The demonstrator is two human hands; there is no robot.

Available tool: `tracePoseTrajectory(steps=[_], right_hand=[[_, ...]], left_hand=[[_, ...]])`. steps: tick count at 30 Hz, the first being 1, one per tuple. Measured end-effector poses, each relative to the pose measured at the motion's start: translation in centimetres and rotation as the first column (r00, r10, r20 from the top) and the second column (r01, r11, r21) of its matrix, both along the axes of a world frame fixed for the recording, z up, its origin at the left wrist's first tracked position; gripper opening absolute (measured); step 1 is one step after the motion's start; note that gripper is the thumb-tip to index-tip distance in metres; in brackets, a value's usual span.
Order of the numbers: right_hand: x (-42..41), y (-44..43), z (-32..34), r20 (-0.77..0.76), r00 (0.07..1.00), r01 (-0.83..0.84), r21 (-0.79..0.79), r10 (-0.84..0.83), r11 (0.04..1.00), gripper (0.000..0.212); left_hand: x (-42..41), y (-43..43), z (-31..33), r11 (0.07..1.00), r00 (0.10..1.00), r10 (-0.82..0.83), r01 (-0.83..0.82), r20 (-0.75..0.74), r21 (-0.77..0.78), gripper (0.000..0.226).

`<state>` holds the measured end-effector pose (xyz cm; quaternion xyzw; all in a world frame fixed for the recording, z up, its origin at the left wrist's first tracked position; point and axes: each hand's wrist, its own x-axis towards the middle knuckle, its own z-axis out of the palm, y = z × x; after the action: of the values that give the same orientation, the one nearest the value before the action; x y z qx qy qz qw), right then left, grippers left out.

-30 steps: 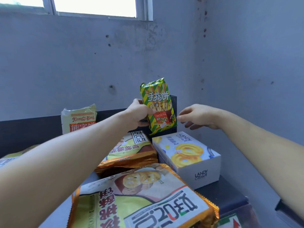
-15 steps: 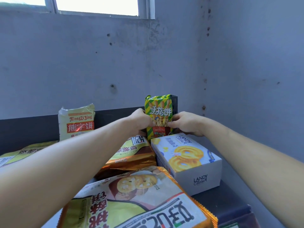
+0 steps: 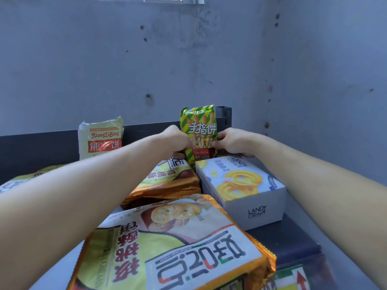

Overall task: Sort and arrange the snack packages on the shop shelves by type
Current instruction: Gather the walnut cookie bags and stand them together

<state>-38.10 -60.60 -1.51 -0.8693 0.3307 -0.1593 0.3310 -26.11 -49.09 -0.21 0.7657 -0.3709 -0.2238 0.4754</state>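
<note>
Grey pitted wall (image 3: 104,70) fills the top half, with a corner on the right. Below it you have a dark shelf (image 3: 293,237) with a low back rail (image 3: 41,147).

Front bag (image 3: 167,248), yellow-green with orange edges and a cookie picture, lies flat nearest you, its print upside down to you. Your left forearm crosses above its left side.

Box (image 3: 240,185), white with yellow ring cookies on top, lies flat on the right of the shelf, just beside the front bag's far right corner.

Middle bag (image 3: 167,181), same design as the front bag, lies flat behind it and touches the box's left side.

Pale bag (image 3: 100,137), with a red band, stands upright against the rail at back left, apart from the rest.

Striped pack (image 3: 199,126), green and yellow, stands upright at the back between your hands, just behind the far end of the box and the middle bag's far corner. Its bottom is hidden, so you cannot tell if it rests on the shelf.

Your left hand (image 3: 173,141) pinches the pack's left edge, fingers curled round it. Your right hand (image 3: 232,141) pinches the right edge at the same height, above the box's far end.

Post (image 3: 224,115), dark and slotted, rises just behind the pack's top right corner.
</note>
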Motion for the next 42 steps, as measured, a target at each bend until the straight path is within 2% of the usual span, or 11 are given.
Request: tracePoseTrajectory(steps=[3, 7, 13, 17, 20, 26, 30, 33, 37, 40, 42], right_hand=[[-0.8, 0.2, 0.6, -0.016, 1.0, 0.003, 0.007, -0.003, 1.0, 0.019], [-1.9, 0.4, 1.4, 0.037, 0.998, 0.045, 0.01, -0.046, 0.999, 0.025], [-3.6, 1.4, 2.7, 0.07, 0.993, 0.098, -0.018, -0.096, 0.995, 0.031], [-4.7, 2.8, 3.5, 0.025, 0.993, 0.113, -0.043, -0.112, 0.993, 0.034], [-5.6, 4.0, 3.8, -0.014, 0.994, 0.109, -0.043, -0.11, 0.993, 0.038], [-7.0, 5.9, 3.9, -0.018, 0.992, 0.123, -0.091, -0.125, 0.988, 0.037], [-7.7, 7.1, 3.7, -0.029, 0.984, 0.174, -0.109, -0.178, 0.979, 0.037], [-8.4, 8.3, 3.7, -0.023, 0.976, 0.211, -0.124, -0.215, 0.97, 0.036], [-7.6, 11.2, 4.6, 0.042, 0.969, 0.245, -0.222, -0.242, 0.944, 0.033], [-4.9, 14.7, 5.6, 0.107, 0.973, 0.227, -0.272, -0.205, 0.935, 0.029], [-2.4, 17.4, 6.0, 0.098, 0.982, 0.185, -0.285, -0.163, 0.94, 0.031]], left_hand=[[-0.5, 0.5, 0.3, 1.0, 1.0, -0.003, 0.003, -0.007, -0.007, 0.024], [-1.1, 1.8, 1.3, 1.0, 0.999, 0.029, -0.029, 0.04, -0.005, 0.008], [-1.9, 4.0, 2.7, 0.996, 0.991, 0.084, -0.08, 0.106, -0.042, 0.015], [-3.3, 5.7, 3.0, 1.0, 0.992, 0.015, -0.018, 0.129, 0.021, 0.007], [-4.9, 6.6, 2.9, 0.995, 0.99, -0.075, 0.067, 0.121, 0.07, 0.024], [-7.3, 8.0, 3.1, 0.989, 0.985, -0.135, 0.128, 0.105, 0.066, 0.017], [-7.6, 9.0, 3.1, 0.987, 0.979, -0.157, 0.152, 0.128, 0.049, 0.029], [-7.2, 10.2, 3.7, 0.982, 0.971, -0.188, 0.185, 0.15, 0.028, 0.03], [-5.0, 13.0, 5.1, 0.98, 0.972, -0.185, 0.193, 0.147, -0.039, 0.025], [-2.0, 16.4, 5.9, 0.987, 0.98, -0.139, 0.149, 0.14, -0.065, 0.025], [0.8, 19.3, 6.2, 0.994, 0.987, -0.088, 0.095, 0.135, -0.048, 0.023]])
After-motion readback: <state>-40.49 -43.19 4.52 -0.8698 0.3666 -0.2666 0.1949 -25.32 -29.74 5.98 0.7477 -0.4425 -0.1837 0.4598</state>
